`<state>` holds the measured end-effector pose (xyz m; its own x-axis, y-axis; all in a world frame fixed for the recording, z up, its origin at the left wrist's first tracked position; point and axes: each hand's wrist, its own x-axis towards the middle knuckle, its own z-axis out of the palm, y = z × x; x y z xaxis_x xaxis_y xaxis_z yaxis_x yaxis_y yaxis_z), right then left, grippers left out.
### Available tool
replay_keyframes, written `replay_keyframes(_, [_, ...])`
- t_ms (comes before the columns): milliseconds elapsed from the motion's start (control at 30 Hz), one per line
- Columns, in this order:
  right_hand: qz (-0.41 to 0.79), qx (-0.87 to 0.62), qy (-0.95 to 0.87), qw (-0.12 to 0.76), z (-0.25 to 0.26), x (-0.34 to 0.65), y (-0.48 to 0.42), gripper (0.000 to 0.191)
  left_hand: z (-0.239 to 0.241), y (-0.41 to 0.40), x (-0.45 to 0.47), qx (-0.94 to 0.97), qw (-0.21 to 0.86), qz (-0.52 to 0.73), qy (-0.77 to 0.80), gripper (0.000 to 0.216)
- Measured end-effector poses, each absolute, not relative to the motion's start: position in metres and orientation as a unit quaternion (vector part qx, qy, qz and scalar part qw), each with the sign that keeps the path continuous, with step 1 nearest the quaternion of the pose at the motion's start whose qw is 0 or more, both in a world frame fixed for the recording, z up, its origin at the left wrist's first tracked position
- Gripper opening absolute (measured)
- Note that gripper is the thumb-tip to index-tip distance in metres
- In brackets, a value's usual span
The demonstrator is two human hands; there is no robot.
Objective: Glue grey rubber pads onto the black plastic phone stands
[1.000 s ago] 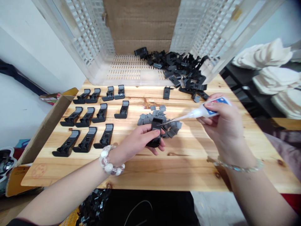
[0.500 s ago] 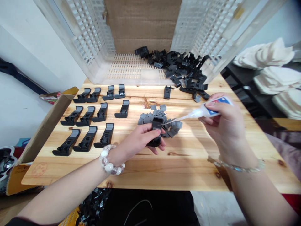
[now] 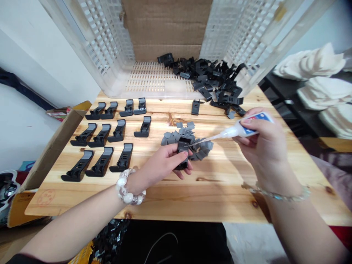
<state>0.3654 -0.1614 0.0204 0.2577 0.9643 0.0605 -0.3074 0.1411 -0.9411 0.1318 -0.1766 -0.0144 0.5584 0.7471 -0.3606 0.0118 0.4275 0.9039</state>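
Between the thumb and fingers of my left hand (image 3: 172, 159) is a black plastic clip (image 3: 183, 147), held above the wooden table. My right hand (image 3: 260, 143) grips a white glue bottle (image 3: 249, 126) with a blue and red label. Its long thin nozzle points left, and the tip is at the clip; whether it touches cannot be made out. Behind and beside the clip lies a pile of small grey pads (image 3: 203, 148). Several black clips with grey pads (image 3: 101, 163) stand in rows on the left of the table.
A white plastic basket (image 3: 115, 79) lies on its side at the back, with a heap of black clips (image 3: 214, 75) spilling out. One loose clip (image 3: 195, 107) lies before it. Left of the wooden table (image 3: 220, 205) stands a cardboard box (image 3: 52, 146); white stacked pieces (image 3: 319, 88) are at right.
The clip in my left hand has tilted slightly. My right hand and the glue bottle have stayed almost in place, with the nozzle tip still at the clip.
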Motion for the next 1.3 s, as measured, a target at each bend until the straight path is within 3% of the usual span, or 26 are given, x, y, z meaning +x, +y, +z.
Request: replay_keyframes(1300, [0.46,-0.463,-0.416,0.633,0.0191,0.3635,-0.1654,0.019,-0.0148,-0.1783,0.1357,0.587,0.639,0.156,0.471,0.023])
